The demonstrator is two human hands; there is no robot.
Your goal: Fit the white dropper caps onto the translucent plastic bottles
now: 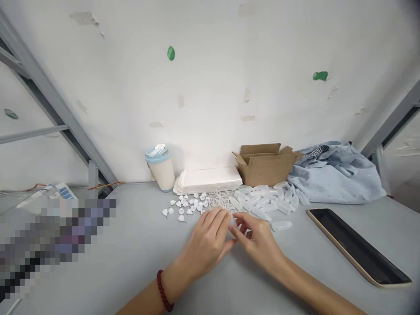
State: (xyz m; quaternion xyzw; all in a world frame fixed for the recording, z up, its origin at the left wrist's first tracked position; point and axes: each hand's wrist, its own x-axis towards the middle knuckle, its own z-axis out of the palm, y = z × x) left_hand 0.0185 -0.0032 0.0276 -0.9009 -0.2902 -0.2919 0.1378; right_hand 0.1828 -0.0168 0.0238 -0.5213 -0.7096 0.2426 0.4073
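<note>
My right hand (259, 238) pinches a small translucent plastic tube (232, 222) between thumb and fingertips, low over the grey table. My left hand (210, 236), with a dark red bead bracelet (163, 291) at the wrist, meets it from the left. The left fingers are pressed together and curve down beside the tube; whatever lies under them is hidden. Just behind both hands is a heap of thin white loops of cord (219, 200). Small white caps with thin stems (196, 203) are scattered to the left, and more translucent tubes (262, 202) are piled to the right.
Along the wall stand a cup with a blue lid (160, 168), a stack of white cards (208, 180) and an open cardboard box (269, 168). Light blue cloth (334, 175) is bunched at the right. A phone (357, 245) lies in front of it. Metal frame bars (59, 100) border the left.
</note>
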